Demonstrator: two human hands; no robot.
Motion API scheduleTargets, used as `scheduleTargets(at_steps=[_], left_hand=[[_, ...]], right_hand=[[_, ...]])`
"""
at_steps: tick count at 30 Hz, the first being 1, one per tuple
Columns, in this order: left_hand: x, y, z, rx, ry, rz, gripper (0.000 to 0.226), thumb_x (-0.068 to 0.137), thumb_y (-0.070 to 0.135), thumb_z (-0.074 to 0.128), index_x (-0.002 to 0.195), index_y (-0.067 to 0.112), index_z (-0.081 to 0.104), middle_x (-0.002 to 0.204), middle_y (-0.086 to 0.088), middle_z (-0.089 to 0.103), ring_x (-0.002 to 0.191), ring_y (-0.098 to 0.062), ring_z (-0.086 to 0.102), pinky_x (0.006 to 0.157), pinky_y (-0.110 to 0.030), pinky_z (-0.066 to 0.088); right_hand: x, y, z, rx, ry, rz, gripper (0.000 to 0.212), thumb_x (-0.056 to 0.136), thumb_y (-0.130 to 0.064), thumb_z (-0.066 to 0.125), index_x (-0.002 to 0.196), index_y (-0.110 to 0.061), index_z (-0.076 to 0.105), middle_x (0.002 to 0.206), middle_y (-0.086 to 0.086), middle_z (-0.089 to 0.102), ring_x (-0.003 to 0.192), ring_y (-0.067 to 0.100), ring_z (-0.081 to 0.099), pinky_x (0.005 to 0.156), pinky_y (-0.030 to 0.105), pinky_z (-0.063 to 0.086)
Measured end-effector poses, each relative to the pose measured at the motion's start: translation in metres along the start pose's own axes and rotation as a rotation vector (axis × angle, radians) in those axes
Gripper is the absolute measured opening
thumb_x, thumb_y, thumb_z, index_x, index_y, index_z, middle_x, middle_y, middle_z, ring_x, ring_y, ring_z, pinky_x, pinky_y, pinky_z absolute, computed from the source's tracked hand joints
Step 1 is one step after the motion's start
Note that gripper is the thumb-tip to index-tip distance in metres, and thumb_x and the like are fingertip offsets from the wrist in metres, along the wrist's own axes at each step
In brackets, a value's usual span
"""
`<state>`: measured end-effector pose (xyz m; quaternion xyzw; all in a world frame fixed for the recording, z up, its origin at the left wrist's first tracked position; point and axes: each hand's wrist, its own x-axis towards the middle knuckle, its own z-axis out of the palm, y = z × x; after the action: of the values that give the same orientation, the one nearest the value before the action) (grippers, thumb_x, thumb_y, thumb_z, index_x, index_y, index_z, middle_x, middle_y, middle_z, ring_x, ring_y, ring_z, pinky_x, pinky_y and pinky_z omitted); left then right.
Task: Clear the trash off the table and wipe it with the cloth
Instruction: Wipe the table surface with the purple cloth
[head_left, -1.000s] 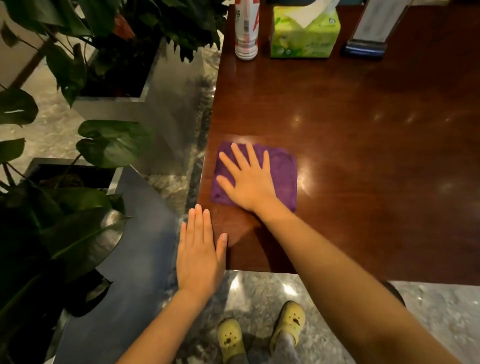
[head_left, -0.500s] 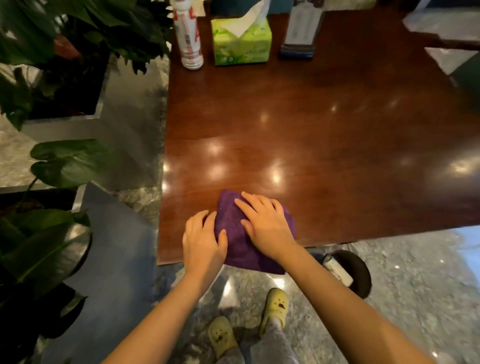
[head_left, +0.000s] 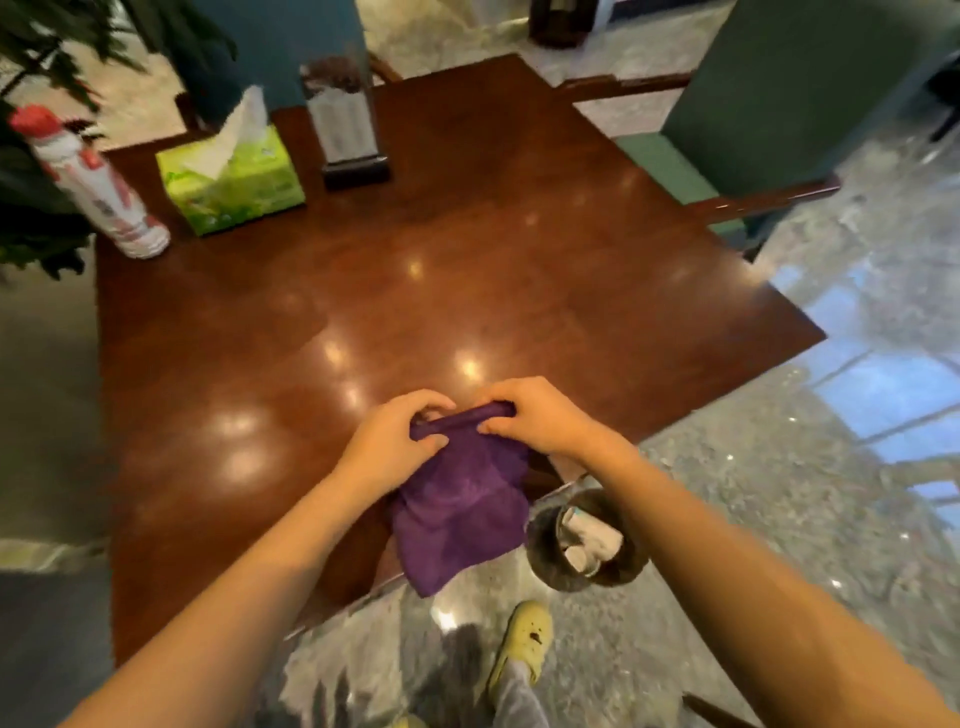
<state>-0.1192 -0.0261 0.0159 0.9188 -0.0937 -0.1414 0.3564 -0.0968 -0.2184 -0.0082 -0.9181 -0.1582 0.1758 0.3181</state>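
Both hands up over the near edge of the wood table (head_left: 467, 234). Left hand (head_left: 395, 447) & right hand (head_left: 540, 415) each pinch the top edge of the purple cloth (head_left: 462, 509), fingers curled tight on it; rest hangs down. On the floor just to the right: bin (head_left: 545, 561) w/ trash (head_left: 592, 540) inside. Far side: tissue box (head_left: 234, 176), spray can (head_left: 98, 187).

A red-capped white spray can (head_left: 98, 189), a green tissue box (head_left: 234, 182) and a clear upright sign holder (head_left: 345, 122) stand together; teal chair (head_left: 769, 98) beyond.
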Motion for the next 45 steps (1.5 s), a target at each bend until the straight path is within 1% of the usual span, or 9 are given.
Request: scheduleTargets(at_steps=[7,14,19,25,29,32,37,40,45], left_hand=[[0.099,0.085,0.024,0.205,-0.243,0.104,0.018,0.081,0.024,0.067,0.095,0.013,0.067,0.094,-0.001,0.069,0.090,-0.020,0.061,0.074,-0.030,0.042],[0.181,0.204,0.054,0.162,-0.057,0.370,0.020,0.079,0.021,0.068,0.097,0.015,0.068,0.099,-0.003,0.071,0.093,-0.019,0.063,0.077,-0.026,0.041],[0.203,0.253,0.091,0.110,0.009,0.432,0.021,0.080,0.022,0.065,0.101,0.020,0.068,0.100,0.001,0.071,0.093,-0.018,0.062,0.083,-0.031,0.049],[0.198,0.243,0.184,0.012,-0.200,0.222,0.034,0.082,0.016,0.065,0.114,0.009,0.064,0.118,-0.009,0.067,0.113,-0.023,0.058,0.087,-0.019,0.035],[0.210,0.237,0.215,-0.006,-0.225,0.124,0.037,0.085,0.021,0.061,0.121,0.013,0.059,0.124,-0.006,0.063,0.115,-0.020,0.056,0.090,-0.020,0.037],[0.232,0.236,0.216,-0.048,-0.136,0.050,0.032,0.086,0.018,0.060,0.117,0.012,0.061,0.119,-0.007,0.064,0.109,-0.021,0.058,0.082,-0.017,0.037],[0.265,0.219,0.215,0.082,-0.029,0.019,0.027,0.088,0.019,0.055,0.112,0.012,0.064,0.118,-0.009,0.062,0.112,-0.027,0.055,0.091,-0.027,0.040],[0.268,0.210,0.217,0.162,-0.045,-0.035,0.029,0.090,0.023,0.053,0.117,0.014,0.061,0.122,-0.012,0.052,0.122,-0.031,0.043,0.100,-0.035,0.037],[0.262,0.206,0.219,0.002,-0.052,-0.170,0.024,0.084,0.021,0.063,0.105,0.010,0.063,0.104,-0.007,0.061,0.099,-0.025,0.058,0.082,-0.026,0.044]], right_hand=[[-0.030,0.078,-0.127,0.003,0.056,0.148,0.020,0.084,-0.024,0.068,0.101,-0.014,0.070,0.101,0.005,0.071,0.089,0.015,0.062,0.078,0.026,0.044],[-0.060,0.144,-0.250,-0.089,0.344,0.206,0.021,0.082,-0.016,0.070,0.102,-0.011,0.072,0.092,0.001,0.068,0.086,0.008,0.056,0.071,0.018,0.040],[-0.087,0.188,-0.288,0.047,0.493,0.279,0.017,0.081,-0.009,0.068,0.098,-0.010,0.071,0.086,0.001,0.065,0.074,0.011,0.058,0.076,0.028,0.048],[-0.112,0.264,-0.254,0.240,0.292,0.461,0.015,0.082,-0.005,0.069,0.095,-0.011,0.067,0.089,0.006,0.064,0.082,0.017,0.059,0.081,0.031,0.048],[-0.115,0.302,-0.229,0.454,0.393,0.575,0.018,0.081,-0.009,0.070,0.093,-0.019,0.062,0.098,0.012,0.067,0.089,0.023,0.063,0.084,0.037,0.052],[-0.098,0.307,-0.226,0.509,0.503,0.594,0.024,0.084,-0.014,0.068,0.107,-0.015,0.061,0.102,0.009,0.067,0.092,0.023,0.064,0.084,0.037,0.055],[-0.049,0.310,-0.225,0.315,0.582,0.582,0.035,0.084,-0.022,0.067,0.117,-0.012,0.060,0.107,0.011,0.066,0.096,0.024,0.062,0.090,0.041,0.052],[-0.035,0.314,-0.215,0.196,0.499,0.624,0.042,0.087,-0.025,0.065,0.125,-0.011,0.056,0.119,0.012,0.063,0.108,0.027,0.060,0.094,0.038,0.049],[-0.033,0.314,-0.205,0.014,0.448,0.661,0.040,0.087,-0.025,0.064,0.124,-0.011,0.058,0.124,0.013,0.061,0.110,0.030,0.060,0.093,0.039,0.048]])
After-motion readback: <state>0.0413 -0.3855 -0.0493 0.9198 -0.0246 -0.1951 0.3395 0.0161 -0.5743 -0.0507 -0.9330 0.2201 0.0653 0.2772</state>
